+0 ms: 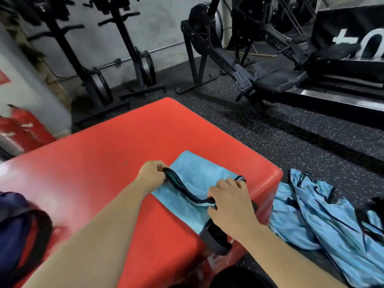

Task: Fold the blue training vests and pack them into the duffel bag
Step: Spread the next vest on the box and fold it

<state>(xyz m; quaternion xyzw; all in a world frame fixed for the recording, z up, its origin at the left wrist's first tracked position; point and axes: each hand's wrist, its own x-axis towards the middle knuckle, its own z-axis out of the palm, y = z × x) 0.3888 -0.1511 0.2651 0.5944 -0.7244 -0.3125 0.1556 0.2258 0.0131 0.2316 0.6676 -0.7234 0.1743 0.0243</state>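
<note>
A light blue training vest (pixel 192 171) with dark trim lies partly folded on the red padded box (pixel 99 163), near its right front corner. My left hand (pixel 152 173) pinches the vest's dark-edged left end. My right hand (pixel 229 201) grips the trimmed edge at the vest's right side, over the box's corner. A heap of more blue vests (pixel 324 221) lies crumpled on the floor to the right of the box. The dark blue duffel bag (pixel 18 231) with black straps sits at the left edge, partly cut off by the frame.
Rowing machines (pixel 259 65) and black racks (pixel 116 65) stand on the speckled black floor behind the box. Red cylinders (pixel 20 129) lean at the far left wall. A black knee (pixel 241 277) shows at the bottom.
</note>
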